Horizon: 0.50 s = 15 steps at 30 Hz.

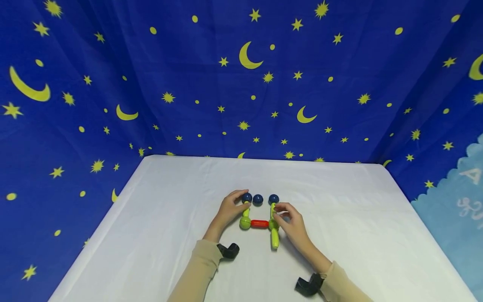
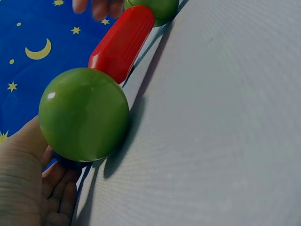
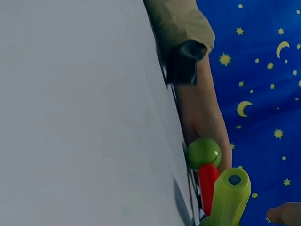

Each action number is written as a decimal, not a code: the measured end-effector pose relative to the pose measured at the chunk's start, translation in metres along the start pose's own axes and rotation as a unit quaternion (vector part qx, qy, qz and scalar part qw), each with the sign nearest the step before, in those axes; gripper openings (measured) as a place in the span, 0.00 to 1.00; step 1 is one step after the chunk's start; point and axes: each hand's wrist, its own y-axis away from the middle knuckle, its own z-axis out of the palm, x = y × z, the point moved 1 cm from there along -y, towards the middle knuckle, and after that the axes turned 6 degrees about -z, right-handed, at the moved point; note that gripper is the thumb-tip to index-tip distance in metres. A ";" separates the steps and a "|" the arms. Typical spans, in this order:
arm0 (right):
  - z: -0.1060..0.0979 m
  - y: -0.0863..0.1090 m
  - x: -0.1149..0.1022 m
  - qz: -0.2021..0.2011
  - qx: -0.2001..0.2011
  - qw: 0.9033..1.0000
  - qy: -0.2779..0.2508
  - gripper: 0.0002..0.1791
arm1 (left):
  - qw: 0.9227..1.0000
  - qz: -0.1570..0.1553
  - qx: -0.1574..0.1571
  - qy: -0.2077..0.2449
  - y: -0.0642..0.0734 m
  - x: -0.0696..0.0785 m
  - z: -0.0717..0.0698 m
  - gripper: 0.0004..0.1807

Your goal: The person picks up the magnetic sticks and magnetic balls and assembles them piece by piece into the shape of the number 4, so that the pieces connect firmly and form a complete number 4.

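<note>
My left hand holds a dark blue ball between thumb and forefinger. That ball sits at the far end of a lime-green rod, whose near end meets a green ball. From there a red rod runs across to a second green ball. Two more lime-green rods join this one: a near rod and a far rod with a blue ball at its tip. Beside the far rod is my right hand, its fingers loosely bent. Contact there is unclear.
A loose blue ball lies between the two far balls. White cloth covers the table, and a blue curtain with stars and moons hangs behind and at the sides. Black wrist cameras stick out from both sleeves.
</note>
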 end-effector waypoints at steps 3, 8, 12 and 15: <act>0.004 -0.008 0.000 -0.013 -0.005 1.000 -0.002 0.14 | 1.000 -0.003 -0.001 0.000 0.000 0.001 0.000 0.27; 0.011 -0.023 0.003 -0.020 -0.013 1.000 0.004 0.13 | 1.000 0.001 -0.004 -0.003 0.000 0.001 0.000 0.27; 0.017 -0.032 0.018 -0.006 -0.016 1.000 0.008 0.15 | 1.000 0.001 -0.003 -0.003 0.000 0.001 -0.001 0.27; 0.021 -0.037 0.034 0.003 -0.021 1.000 0.013 0.16 | 1.000 0.003 -0.002 -0.001 0.000 0.001 -0.001 0.27</act>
